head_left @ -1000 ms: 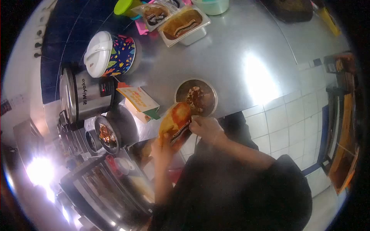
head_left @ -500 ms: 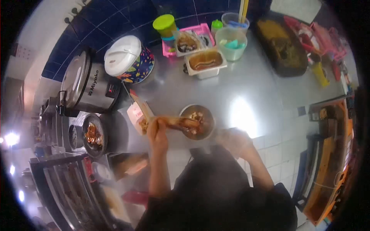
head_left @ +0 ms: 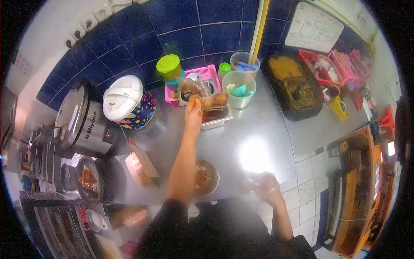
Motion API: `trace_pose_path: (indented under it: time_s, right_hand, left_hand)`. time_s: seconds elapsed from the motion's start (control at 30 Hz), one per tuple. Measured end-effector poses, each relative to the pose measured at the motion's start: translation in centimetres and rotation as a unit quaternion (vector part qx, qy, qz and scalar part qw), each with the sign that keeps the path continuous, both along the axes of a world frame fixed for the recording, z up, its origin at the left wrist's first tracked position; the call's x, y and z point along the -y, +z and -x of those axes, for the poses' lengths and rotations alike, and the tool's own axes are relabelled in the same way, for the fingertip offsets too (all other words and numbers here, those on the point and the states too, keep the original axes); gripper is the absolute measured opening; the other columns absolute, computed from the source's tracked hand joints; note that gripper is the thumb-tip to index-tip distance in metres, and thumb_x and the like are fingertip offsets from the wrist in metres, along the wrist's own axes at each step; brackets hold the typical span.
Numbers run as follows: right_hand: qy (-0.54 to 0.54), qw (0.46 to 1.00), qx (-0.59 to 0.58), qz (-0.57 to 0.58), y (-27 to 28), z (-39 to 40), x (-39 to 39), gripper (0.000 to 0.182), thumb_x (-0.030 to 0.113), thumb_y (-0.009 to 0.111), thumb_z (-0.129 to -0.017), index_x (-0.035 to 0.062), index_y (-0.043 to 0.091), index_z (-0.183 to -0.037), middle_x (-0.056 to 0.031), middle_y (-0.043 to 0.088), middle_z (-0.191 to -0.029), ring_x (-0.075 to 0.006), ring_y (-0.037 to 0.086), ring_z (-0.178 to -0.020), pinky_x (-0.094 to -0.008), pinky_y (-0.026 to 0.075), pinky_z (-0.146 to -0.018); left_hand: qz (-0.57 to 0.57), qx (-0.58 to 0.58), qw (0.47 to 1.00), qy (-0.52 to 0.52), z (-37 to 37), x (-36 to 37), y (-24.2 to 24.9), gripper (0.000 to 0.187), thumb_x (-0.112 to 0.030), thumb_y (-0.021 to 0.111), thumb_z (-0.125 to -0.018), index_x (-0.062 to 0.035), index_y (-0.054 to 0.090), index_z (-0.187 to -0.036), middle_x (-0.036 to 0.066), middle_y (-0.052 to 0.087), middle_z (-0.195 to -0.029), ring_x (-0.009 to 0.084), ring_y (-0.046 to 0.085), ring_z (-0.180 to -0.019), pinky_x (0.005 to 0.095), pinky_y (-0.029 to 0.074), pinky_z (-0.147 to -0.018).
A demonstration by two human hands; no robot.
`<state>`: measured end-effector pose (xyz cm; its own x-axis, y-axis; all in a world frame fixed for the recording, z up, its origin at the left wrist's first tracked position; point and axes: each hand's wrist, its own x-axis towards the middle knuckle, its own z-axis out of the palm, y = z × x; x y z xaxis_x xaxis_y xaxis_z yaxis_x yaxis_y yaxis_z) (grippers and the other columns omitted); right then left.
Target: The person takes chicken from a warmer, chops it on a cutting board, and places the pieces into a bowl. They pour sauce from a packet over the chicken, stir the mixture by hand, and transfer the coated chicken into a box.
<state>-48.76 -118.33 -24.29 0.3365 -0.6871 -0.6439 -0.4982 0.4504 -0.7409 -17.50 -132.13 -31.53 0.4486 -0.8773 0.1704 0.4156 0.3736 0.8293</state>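
Observation:
My left hand [head_left: 194, 111] is closed around a brown, wooden-looking spoon [head_left: 217, 100], stretched out over the far side of the steel counter. The spoon's rounded end hovers above a rectangular metal container of brown sauce [head_left: 215, 115], hiding part of it. Below my left forearm, a round bowl [head_left: 217, 178] with brown food in it is partly covered by the arm. To the right of the bowl is my right hand [head_left: 268, 189], blurred, with what looks like clear plastic over its fingers. Left of the forearm stands an open paper food box [head_left: 137, 166] with food inside.
A Miyako cooker [head_left: 88, 123] and a patterned tub with a white lid [head_left: 125, 103] stand at left. Near them is a dark bowl of saucy food [head_left: 89, 180]. A pink basket [head_left: 211, 73], a clear tub [head_left: 239, 93] and a large black tray [head_left: 297, 95] line the back.
My left hand has carried the spoon from over the bowl, up and away to the sauce container at the back. My right hand stays near the counter's front edge. The camera view has tilted up.

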Motion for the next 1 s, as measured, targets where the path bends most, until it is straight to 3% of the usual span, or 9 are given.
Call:
trace_pose_path:
  time_s: [0.1, 0.17, 0.27, 0.33, 0.57, 0.67, 0.73, 0.9, 1.0]
  right_hand:
    - [0.008, 1.0, 0.01, 0.005, -0.3, 1.1, 0.4, 0.058, 0.015, 0.078, -0.084, -0.0103, 0.052, -0.13, -0.0218, 0.058, -0.131, -0.0226, 0.064, -0.107, -0.0263, 0.053, -0.091]
    - [0.025, 0.999, -0.035, 0.004, 2.7, 0.0, 0.8, 0.057, 0.021, 0.076, -0.086, -0.0078, 0.054, -0.129, -0.021, 0.059, -0.13, -0.0238, 0.064, -0.109, -0.0297, 0.052, -0.092]
    - [0.114, 0.987, -0.108, 0.025, 1.8, -1.1, 2.3, 0.058, 0.037, 0.07, -0.088, -0.0019, 0.058, -0.129, -0.0188, 0.061, -0.129, -0.0266, 0.063, -0.113, -0.0358, 0.05, -0.095]
    - [0.2, 0.97, -0.102, 0.092, -0.9, -1.5, 2.4, 0.065, 0.057, 0.058, -0.09, 0.0053, 0.059, -0.13, -0.0158, 0.063, -0.127, -0.0312, 0.06, -0.116, -0.0414, 0.046, -0.1]
    - [0.318, 0.924, -0.191, 0.091, -5.0, -5.5, 2.0, 0.06, 0.054, 0.056, -0.093, 0.0039, 0.062, -0.124, -0.0205, 0.065, -0.119, -0.0342, 0.062, -0.11, -0.0409, 0.047, -0.098]
    - [0.31, 0.92, -0.124, 0.207, -13.0, -4.6, 0.4, 0.057, 0.052, 0.052, -0.095, 0.0032, 0.063, -0.123, -0.0216, 0.066, -0.115, -0.0347, 0.063, -0.107, -0.0418, 0.048, -0.095]
    - [0.134, 0.935, 0.126, 0.303, -20.7, -4.2, -0.2, 0.05, 0.046, 0.049, -0.098, 0.003, 0.066, -0.116, -0.0201, 0.067, -0.109, -0.0319, 0.064, -0.101, -0.0416, 0.05, -0.088]
    - [0.14, 0.977, 0.048, 0.155, -14.9, -9.2, -0.5, 0.034, 0.035, 0.052, -0.099, 0.0037, 0.066, -0.105, -0.0164, 0.067, -0.098, -0.0251, 0.065, -0.091, -0.0372, 0.051, -0.08]
    - [0.117, 0.974, 0.084, 0.177, -16.2, -9.4, -0.9, 0.031, 0.032, 0.053, -0.099, 0.003, 0.062, -0.108, -0.0128, 0.067, -0.095, -0.0225, 0.066, -0.087, -0.0341, 0.052, -0.077]
  left_hand:
    - [-0.156, 0.192, 0.968, 0.043, -1.4, -1.8, -1.9, 0.015, -0.022, 0.058, -0.098, -0.0097, 0.066, -0.098, -0.002, 0.055, -0.08, 0.0104, 0.052, -0.067, 0.025, 0.042, -0.061]
    - [-0.154, 0.548, 0.81, 0.138, -2.6, -3.7, -3.0, 0.012, -0.018, 0.063, -0.092, -0.0112, 0.071, -0.098, 0.006, 0.062, -0.089, 0.021, 0.06, -0.079, 0.0324, 0.047, -0.073]
    - [-0.225, 0.682, 0.651, 0.246, -3.2, -5.8, -3.6, 0.013, -0.015, 0.066, -0.086, -0.0125, 0.073, -0.096, 0.012, 0.065, -0.098, 0.0304, 0.061, -0.091, 0.0405, 0.047, -0.083]
    - [-0.261, 0.667, 0.656, 0.238, -3.0, -6.5, -3.6, 0.015, -0.015, 0.066, -0.085, -0.0136, 0.073, -0.097, 0.011, 0.064, -0.101, 0.0311, 0.059, -0.095, 0.0431, 0.045, -0.086]
    - [-0.272, 0.651, 0.667, 0.238, -2.0, -7.2, -3.3, 0.029, -0.018, 0.064, -0.084, -0.0121, 0.069, -0.113, 0.012, 0.063, -0.111, 0.0346, 0.057, -0.107, 0.0445, 0.045, -0.093]
    - [-0.282, 0.642, 0.665, 0.258, -0.9, -12.7, -2.0, 0.039, -0.023, 0.063, -0.087, -0.0072, 0.063, -0.122, 0.016, 0.062, -0.112, 0.0364, 0.058, -0.106, 0.046, 0.045, -0.094]
    - [-0.336, 0.619, 0.658, 0.268, -0.8, -19.2, -4.2, 0.042, -0.026, 0.063, -0.088, -0.0049, 0.061, -0.124, 0.018, 0.061, -0.114, 0.0374, 0.058, -0.104, 0.0465, 0.045, -0.093]
    - [-0.517, 0.291, 0.784, 0.184, 2.9, -29.8, -7.3, 0.042, -0.027, 0.06, -0.093, 0.0019, 0.055, -0.123, 0.026, 0.062, -0.105, 0.0421, 0.061, -0.092, 0.0471, 0.049, -0.083]
    - [-0.421, 0.38, 0.803, 0.181, 3.5, -30.7, -13.0, 0.039, -0.022, 0.057, -0.093, 0.0008, 0.052, -0.124, 0.027, 0.063, -0.101, 0.0442, 0.062, -0.093, 0.0478, 0.049, -0.082]
